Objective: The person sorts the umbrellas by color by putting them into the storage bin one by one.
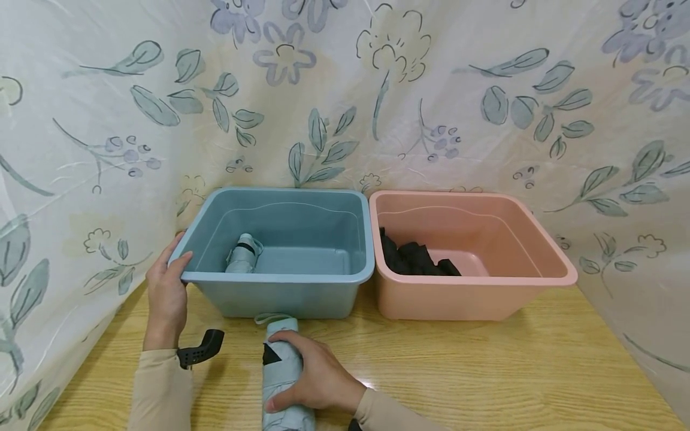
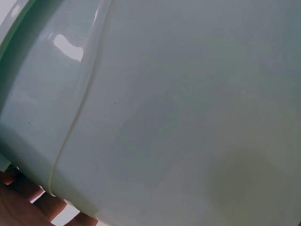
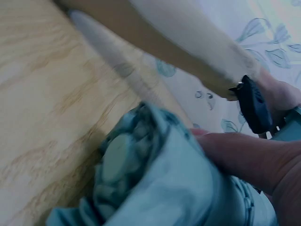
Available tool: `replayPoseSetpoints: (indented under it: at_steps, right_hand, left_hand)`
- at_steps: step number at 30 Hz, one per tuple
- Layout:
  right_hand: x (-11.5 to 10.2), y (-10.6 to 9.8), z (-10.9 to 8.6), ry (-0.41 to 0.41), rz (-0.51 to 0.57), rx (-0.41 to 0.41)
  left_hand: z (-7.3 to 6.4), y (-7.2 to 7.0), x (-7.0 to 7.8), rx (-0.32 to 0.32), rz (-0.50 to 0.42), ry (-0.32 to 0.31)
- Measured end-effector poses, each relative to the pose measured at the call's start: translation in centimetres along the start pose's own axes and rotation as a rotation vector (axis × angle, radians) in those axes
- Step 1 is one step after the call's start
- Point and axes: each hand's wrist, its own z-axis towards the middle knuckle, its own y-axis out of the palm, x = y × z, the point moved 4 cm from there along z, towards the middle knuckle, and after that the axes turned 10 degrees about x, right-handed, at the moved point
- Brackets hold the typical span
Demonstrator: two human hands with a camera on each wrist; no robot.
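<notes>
My right hand [image 1: 321, 377] grips a folded light-blue umbrella [image 1: 281, 383] in front of the blue bin, its wrist loop toward the bin. The right wrist view shows the bunched cloth end of this umbrella [image 3: 160, 183] close up, with the thumb along its side. At the blue bin's left end, my left hand [image 1: 168, 293] holds the rim [image 1: 275, 278], thumb over the top. In the left wrist view, fingers [image 2: 49, 205] show at the bin wall's lower left edge. Inside the blue bin [image 1: 302, 296], at its left, lies another compact light-blue umbrella [image 1: 244, 254] with a dark band.
A pink bin [image 1: 442, 299] stands directly right of the blue one, with a black cloth-like bundle [image 1: 412, 258] in its left part. Both stand on a wood-grain table [image 1: 485, 371]. Behind and beside them hangs a floral sheet [image 1: 334, 78].
</notes>
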Motion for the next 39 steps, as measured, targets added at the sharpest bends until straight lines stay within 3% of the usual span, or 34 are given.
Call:
replayPoseSetpoints:
  at_steps: [9,13,24,31,39]
  right_hand:
    - [0.1,-0.5,-0.5,-0.017,0.158,-0.059]
    - [-0.5,-1.3,-1.1,-0.064,0.220,-0.080]
    - [-6.1,-5.2,-2.5,-0.186,0.430,-0.162]
    - [-10.4,-8.2,-1.3,-0.276,0.369,-0.115]
    - [-13.7,-11.5,2.7,-0.317,0.288,0.004]
  left_hand:
    - [0.1,-0.1,-0.1,0.001,0.006,-0.002]
    - [0.0,0.0,0.0,-0.005,0.006,-0.003]
    - [-0.1,0.1,0.0,-0.003,-0.004,0.012]
    - [0.0,0.0,0.0,-0.005,-0.007,0.009]
    - [0.0,-0.1,-0.1,-0.014,-0.010,-0.001]
